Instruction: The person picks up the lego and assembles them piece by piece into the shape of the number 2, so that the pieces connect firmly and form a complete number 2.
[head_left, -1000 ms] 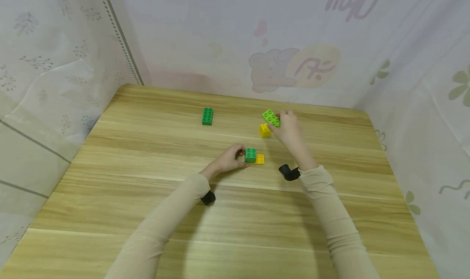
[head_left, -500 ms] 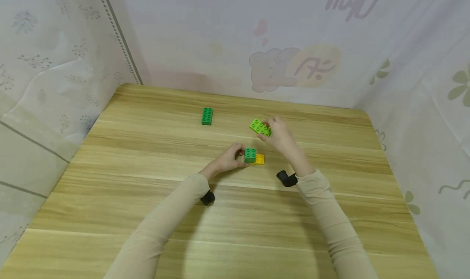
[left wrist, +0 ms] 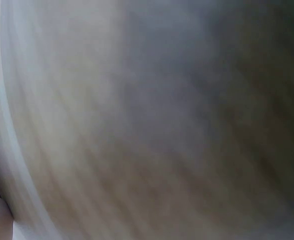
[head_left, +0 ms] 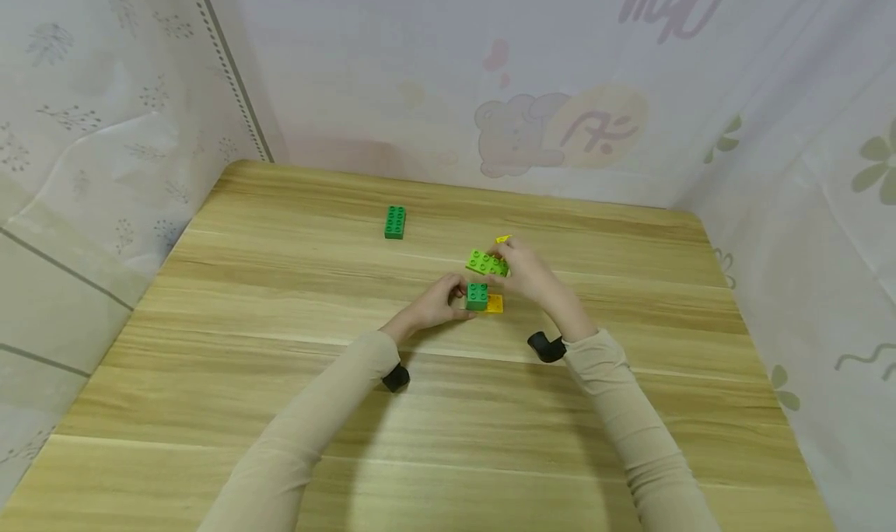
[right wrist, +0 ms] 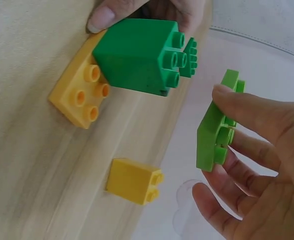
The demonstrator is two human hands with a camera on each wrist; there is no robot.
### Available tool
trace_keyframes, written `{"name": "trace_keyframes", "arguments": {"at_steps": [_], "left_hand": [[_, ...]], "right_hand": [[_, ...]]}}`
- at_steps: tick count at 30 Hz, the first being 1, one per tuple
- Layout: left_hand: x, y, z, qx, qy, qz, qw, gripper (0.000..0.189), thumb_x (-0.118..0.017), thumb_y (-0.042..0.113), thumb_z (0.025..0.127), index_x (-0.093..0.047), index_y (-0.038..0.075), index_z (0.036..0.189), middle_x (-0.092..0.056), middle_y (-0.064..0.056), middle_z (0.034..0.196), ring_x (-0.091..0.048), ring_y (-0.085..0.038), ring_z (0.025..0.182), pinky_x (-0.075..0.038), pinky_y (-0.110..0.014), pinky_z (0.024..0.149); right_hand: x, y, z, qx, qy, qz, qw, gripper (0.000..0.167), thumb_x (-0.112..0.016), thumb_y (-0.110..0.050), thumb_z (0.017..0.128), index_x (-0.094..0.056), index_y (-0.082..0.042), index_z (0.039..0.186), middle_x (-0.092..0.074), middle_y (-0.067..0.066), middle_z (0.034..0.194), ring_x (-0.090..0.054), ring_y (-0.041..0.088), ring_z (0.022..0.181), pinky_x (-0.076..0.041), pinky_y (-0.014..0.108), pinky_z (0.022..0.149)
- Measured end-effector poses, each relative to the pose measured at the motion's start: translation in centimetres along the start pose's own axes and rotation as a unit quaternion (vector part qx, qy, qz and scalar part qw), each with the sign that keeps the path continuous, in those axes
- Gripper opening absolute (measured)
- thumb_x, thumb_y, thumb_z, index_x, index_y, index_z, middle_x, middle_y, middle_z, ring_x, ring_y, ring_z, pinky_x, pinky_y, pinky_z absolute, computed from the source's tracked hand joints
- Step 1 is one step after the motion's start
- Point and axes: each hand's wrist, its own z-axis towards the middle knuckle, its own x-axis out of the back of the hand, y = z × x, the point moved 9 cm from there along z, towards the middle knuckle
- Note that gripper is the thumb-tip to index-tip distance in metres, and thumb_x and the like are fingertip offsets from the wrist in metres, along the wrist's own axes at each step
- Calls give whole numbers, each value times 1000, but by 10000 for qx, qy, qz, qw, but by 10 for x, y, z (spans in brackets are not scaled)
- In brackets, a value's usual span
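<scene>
My left hand [head_left: 435, 302] grips a stack of a tall green building brick [head_left: 477, 296] on one end of a flat yellow building brick [head_left: 495, 304]. Its thumb lies against the stack's near end in the right wrist view. Pinched between thumb and fingers of my right hand [head_left: 528, 274] is a flat lime-green building brick [right wrist: 209, 132], tilted and raised off the table just beyond the stack. A small yellow brick [right wrist: 131, 180] stands on the table, partly hidden by the right hand in the head view. The left wrist view is mostly blur.
A dark green brick [head_left: 395, 222] with two rows of studs lies toward the back left of the wooden table [head_left: 315, 283]. Patterned curtains [head_left: 392, 65] border the table's back and sides. A black wrist mount [head_left: 546, 347] hangs under the right forearm.
My right hand has brought the lime-green brick left and nearer, from above the small yellow brick to just behind the stack. The left hand keeps its hold in place.
</scene>
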Motion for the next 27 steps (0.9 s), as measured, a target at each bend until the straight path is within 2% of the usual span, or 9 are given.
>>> {"name": "trace_keyframes", "arguments": {"at_steps": [8,15,20,27], "left_hand": [[0,0,1,17,0,5,10000,38,-73,12,76,-51,4,105,-48,-8,105,-45,-18,98,-39,-30,91],[0,0,1,-32,-9,27,10000,36,-73,13,76,-51,4,103,-49,-9,105,-45,-19,99,-39,-31,91],[0,1,1,-96,7,27,10000,35,-73,12,76,-51,3,102,-49,-10,104,-45,-20,98,-39,-31,90],[-1,0,1,-17,-43,-45,10000,35,-73,12,77,-50,4,102,-48,-9,105,-44,-19,98,-39,-30,90]], "right_hand": [[-10,2,-6,246,-233,-42,9994,46,-64,-25,85,-52,-5,125,-49,18,124,-50,32,112,-43,47,93],[-16,3,-10,289,-323,47,9990,44,-64,-22,86,-53,-7,125,-49,18,126,-48,33,116,-42,46,96],[-19,3,-13,356,-417,66,9985,44,-63,-20,86,-52,-6,126,-49,17,123,-50,32,113,-44,44,94],[-23,1,-14,490,-516,-8,9975,44,-65,-16,84,-54,-5,125,-51,17,119,-52,30,108,-46,41,90]]}}
